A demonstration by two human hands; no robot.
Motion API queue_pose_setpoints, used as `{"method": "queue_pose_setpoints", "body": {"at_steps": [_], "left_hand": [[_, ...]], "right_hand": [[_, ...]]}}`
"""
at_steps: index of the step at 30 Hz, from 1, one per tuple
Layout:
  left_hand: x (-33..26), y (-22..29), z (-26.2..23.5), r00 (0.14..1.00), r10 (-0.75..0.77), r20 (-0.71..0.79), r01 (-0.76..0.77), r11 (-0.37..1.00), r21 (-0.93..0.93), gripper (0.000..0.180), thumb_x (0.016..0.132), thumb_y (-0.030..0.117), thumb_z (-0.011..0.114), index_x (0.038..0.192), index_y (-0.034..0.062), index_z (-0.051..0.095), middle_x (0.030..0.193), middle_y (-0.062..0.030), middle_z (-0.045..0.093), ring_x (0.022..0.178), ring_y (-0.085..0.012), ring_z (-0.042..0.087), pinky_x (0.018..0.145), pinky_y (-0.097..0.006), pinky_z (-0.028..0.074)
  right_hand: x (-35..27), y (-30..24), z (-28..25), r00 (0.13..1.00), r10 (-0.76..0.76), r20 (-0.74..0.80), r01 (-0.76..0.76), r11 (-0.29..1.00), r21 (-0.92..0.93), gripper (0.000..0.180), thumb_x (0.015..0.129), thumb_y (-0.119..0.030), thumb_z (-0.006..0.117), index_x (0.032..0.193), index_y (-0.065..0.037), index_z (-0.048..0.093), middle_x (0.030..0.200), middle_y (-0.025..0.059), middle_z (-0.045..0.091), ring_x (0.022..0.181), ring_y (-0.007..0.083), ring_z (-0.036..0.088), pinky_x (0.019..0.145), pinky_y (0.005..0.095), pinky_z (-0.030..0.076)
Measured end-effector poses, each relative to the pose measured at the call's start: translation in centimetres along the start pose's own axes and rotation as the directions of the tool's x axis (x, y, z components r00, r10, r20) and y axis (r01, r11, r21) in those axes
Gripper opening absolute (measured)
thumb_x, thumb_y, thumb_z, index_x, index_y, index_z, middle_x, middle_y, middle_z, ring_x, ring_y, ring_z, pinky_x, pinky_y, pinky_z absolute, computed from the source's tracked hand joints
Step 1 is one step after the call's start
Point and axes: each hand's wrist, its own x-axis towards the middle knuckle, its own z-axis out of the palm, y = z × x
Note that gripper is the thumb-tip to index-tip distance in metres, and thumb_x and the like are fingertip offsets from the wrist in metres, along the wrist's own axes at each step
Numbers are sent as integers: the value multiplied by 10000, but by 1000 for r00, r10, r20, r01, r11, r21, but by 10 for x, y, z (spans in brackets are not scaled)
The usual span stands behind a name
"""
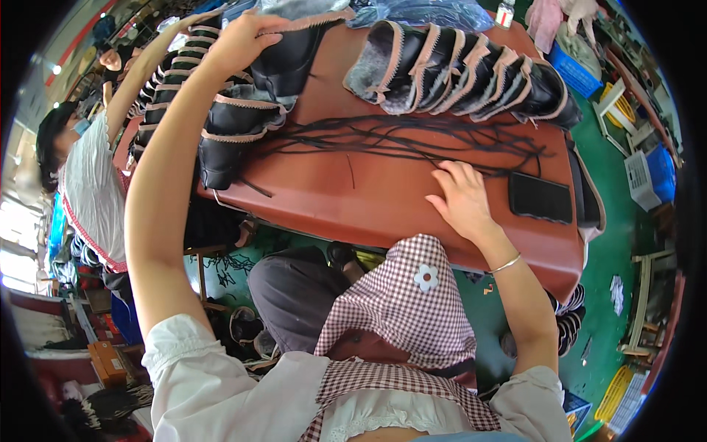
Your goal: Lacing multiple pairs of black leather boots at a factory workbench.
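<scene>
Boot uppers, black with pink trimmed edges, lie stacked at the far left of the brown desk; stack overlaps the desk's left edge. Left hand reaches far over this stack, palm down, fingers curled onto the top piece; contact visible, but whether it actually grips the piece cannot be told from this view. Further left, beyond the stack, another person in a white top sits by a second row of similar black pieces. Centre of desk: loose bundle of thin black laces spread lengthwise, running left to right, between the stack and the right side. Far centre-right: second row of boot uppers standing overlapped like tiles, grey lining showing at the left end. Right hand rests flat on the desk near the right end of the laces, fingers spread and extended, fingertips at or touching the strands, holding nothing closed. Thin bracelet on that wrist. Just right of this hand: black phone lying flat, apart from the fingers. Green floor beyond the desk's right edge.
</scene>
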Motion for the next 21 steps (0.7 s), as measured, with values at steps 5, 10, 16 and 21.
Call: {"method": "queue_pose_setpoints", "body": {"at_steps": [5,10,16,21], "left_hand": [[-8,-108,22,875,-241,421,106,942,319,275,793,111,629,1047,179,709,966,-116,691,1013,-316,611,864,-423,477],[13,-90,66,654,-468,595,200,865,460,424,752,108,624,1119,313,684,1158,-48,659,1200,-362,500,949,-580,395],[81,65,172,923,-232,307,365,779,-510,621,805,509,681,1170,9,630,1167,-167,633,1104,-275,588,952,-364,438],[53,81,166,816,-500,-292,192,709,-679,206,869,138,658,1005,-15,640,846,-82,671,751,-135,552,719,-312,453]], "right_hand": [[5,3,10,999,-20,-24,19,998,-63,436,808,-287,678,1153,-40,576,1248,116,502,1177,292,439,987,442,366],[5,3,6,999,33,14,-31,996,-85,442,790,-286,672,1139,-33,575,1251,132,499,1181,306,436,992,461,360],[1,2,11,999,42,-11,-43,997,-62,446,795,-296,668,1145,-36,575,1260,138,497,1195,315,430,1010,463,343],[-2,3,9,999,23,-38,-23,1000,7,448,784,-289,683,1133,-28,578,1249,140,500,1198,319,432,1009,447,344]]}}
